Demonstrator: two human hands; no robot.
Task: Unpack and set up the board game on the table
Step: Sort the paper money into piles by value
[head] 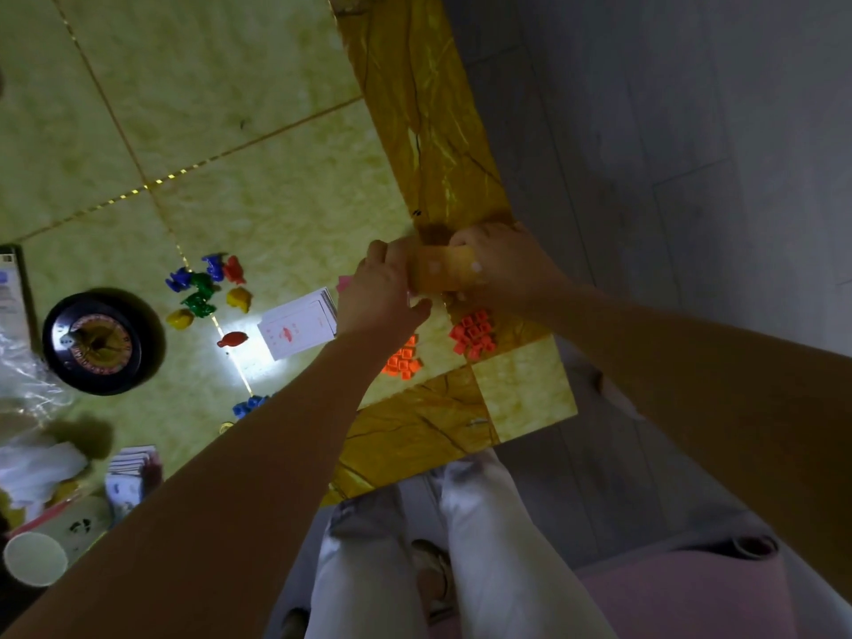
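Here, both hands are close together near the gold edge of the desk (258, 108). The left hand (382, 290) and the right hand (505, 265) each grip one end of a small yellow pack (441, 269), with fingers curled round it. The pack is held up just above the desk, between the two hands. It is blurry, so I cannot tell what is inside. Just below the hands lie two little heaps of orange pieces (472, 338), one under each wrist. Beside the left wrist sits a stack of white cards (298, 332) with red marks on top. To the left of the cards lies one red toy (233, 339). Above it is a bunch of small animal toys (207, 288) in blue, green, red and yellow. Farther left sits a round black spinning wheel (99, 344). A few blue pieces (249, 405) peek out beside the left arm. Near the lower left there is another stack of cards (133, 472), a paper cup (34, 558) and some clear plastic wrap (23, 375). The person's legs in white trousers (484, 546) show below the desk.
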